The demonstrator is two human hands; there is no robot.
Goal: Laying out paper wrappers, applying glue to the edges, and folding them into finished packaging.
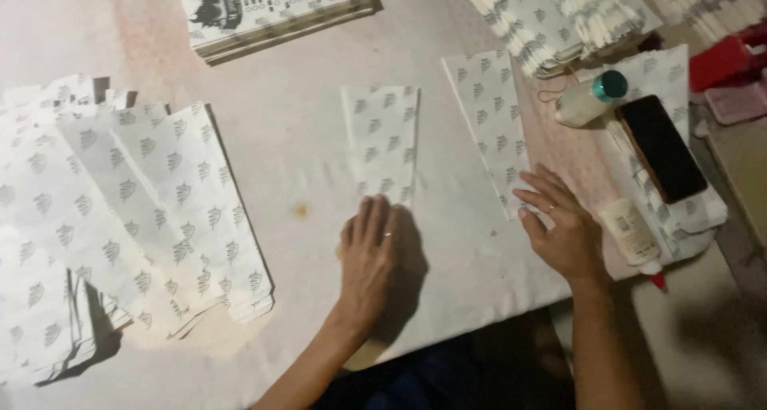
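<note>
My left hand [369,254] lies flat, fingers together, pressing the near end of a white patterned paper bag [382,138] in the middle of the table. My right hand [559,226] rests open with its fingers spread, fingertips touching the near corner of a second flat patterned sheet [489,122] to the right. Neither hand grips anything. A small glue bottle with a red tip [633,236] lies just right of my right hand.
Fanned stacks of finished patterned bags [136,202] fill the left side. More bag stacks [551,19] sit at the back right, a printed stack [272,11] at the back. A white bottle with teal cap [590,99] and a black phone [661,148] lie on the right.
</note>
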